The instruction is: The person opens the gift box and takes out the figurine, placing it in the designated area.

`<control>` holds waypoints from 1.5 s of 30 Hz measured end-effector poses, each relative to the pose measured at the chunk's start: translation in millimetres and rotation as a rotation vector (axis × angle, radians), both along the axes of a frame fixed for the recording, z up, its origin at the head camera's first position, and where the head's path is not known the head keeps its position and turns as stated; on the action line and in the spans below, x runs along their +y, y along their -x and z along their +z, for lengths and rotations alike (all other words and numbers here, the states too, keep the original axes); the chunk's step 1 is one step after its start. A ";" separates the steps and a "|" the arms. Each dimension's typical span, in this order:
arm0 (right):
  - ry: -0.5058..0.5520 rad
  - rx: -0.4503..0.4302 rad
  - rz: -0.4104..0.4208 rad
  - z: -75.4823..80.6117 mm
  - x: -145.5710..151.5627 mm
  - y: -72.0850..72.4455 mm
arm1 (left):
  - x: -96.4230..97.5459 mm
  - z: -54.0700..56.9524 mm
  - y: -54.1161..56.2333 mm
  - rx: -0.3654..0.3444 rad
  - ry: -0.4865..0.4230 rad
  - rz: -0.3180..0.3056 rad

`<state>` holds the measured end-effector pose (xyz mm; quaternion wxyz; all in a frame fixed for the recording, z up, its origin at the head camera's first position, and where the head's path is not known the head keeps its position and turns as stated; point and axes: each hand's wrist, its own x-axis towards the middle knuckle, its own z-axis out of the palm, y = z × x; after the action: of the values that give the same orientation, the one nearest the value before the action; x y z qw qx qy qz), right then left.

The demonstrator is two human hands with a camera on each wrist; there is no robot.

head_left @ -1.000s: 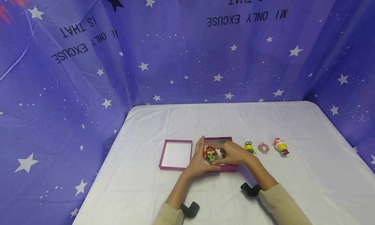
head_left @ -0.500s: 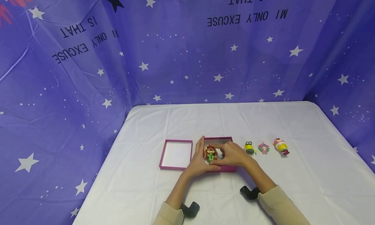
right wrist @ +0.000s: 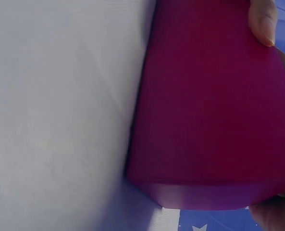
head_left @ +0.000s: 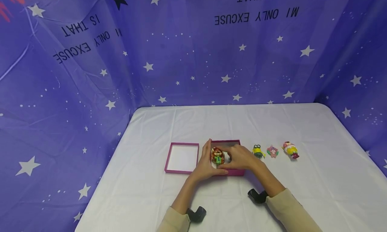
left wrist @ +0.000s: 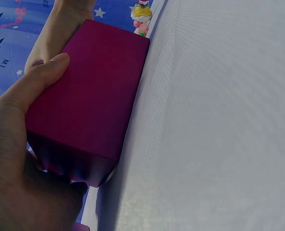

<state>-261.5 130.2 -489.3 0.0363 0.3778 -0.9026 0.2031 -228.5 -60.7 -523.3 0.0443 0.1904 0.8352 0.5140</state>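
Note:
A magenta box (head_left: pixel 235 172), its top uncovered, stands on the white-covered table. My left hand (head_left: pixel 203 167) grips its left front corner, fingers along the left wall and thumb across the front; the left wrist view shows this thumb on the box's front face (left wrist: pixel 92 86). Inside the box's left part is a small fox figurine (head_left: pixel 217 156) in a green shirt, face up. My right hand (head_left: pixel 241 158) reaches over the box from the right and pinches the figurine between thumb and index finger. In the right wrist view the box wall (right wrist: pixel 209 106) hides most of that hand.
The box's shallow lid (head_left: pixel 182 158), white inside with a magenta rim, lies left of the box. To the right lie a yellow minion figurine (head_left: pixel 258 151), a flat pink figure (head_left: pixel 272 151) and a pink-and-yellow figurine (head_left: pixel 291 150). A starry purple curtain (head_left: pixel 193 64) encloses the table.
The right hand's fingers have shifted slightly around the fox figurine, which stays within the box. The left hand keeps its place on the box, and the head view has tilted a little.

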 end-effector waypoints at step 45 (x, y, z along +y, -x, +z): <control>0.228 0.000 -0.111 56.4 39.1 -19.6 | 1.3 2.9 -1.7 -0.001 0.024 0.027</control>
<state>-241.9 169.3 -432.9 0.0905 0.3206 -0.8931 0.3022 -226.8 -59.4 -520.5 0.0402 0.1784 0.8437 0.5048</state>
